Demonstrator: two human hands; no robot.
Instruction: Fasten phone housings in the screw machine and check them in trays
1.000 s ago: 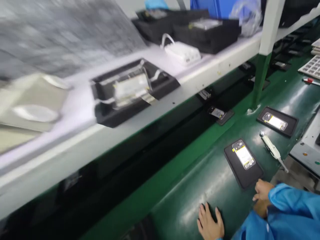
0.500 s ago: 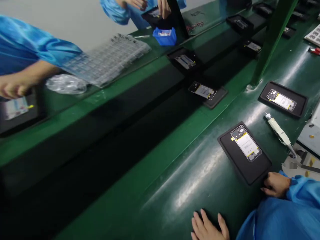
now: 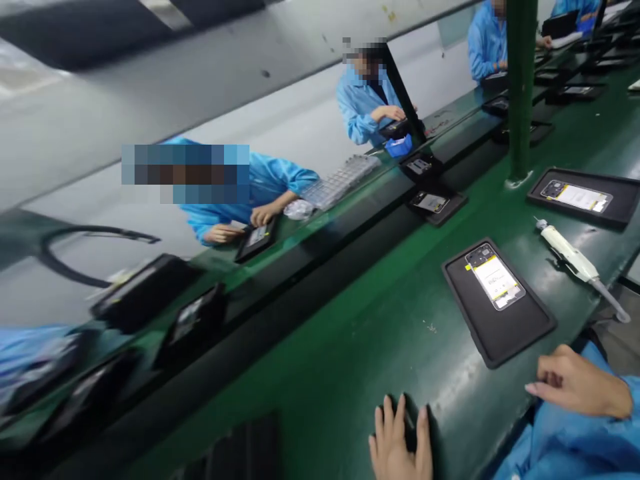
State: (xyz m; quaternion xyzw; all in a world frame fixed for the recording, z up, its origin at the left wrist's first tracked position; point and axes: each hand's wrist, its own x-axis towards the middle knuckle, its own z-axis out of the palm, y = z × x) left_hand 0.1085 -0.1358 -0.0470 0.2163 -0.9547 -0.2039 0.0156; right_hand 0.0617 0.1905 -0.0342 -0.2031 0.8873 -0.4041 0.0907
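Green conveyor belt (image 3: 350, 347) runs from near me to far right. Nearest, my left hand (image 3: 400, 443) lies flat on it, fingers spread and empty. Right of it, my right hand (image 3: 575, 383) hangs loosely curled at the belt's edge, gripping nothing, just near the black tray (image 3: 505, 327), not touching. That tray carries an opened phone (image 3: 494, 277). Farther right lies a white electric screwdriver (image 3: 570, 257), then another tray (image 3: 620, 200). Across the belt, co-workers in blue coats (image 3: 270, 183) handle their own trays.
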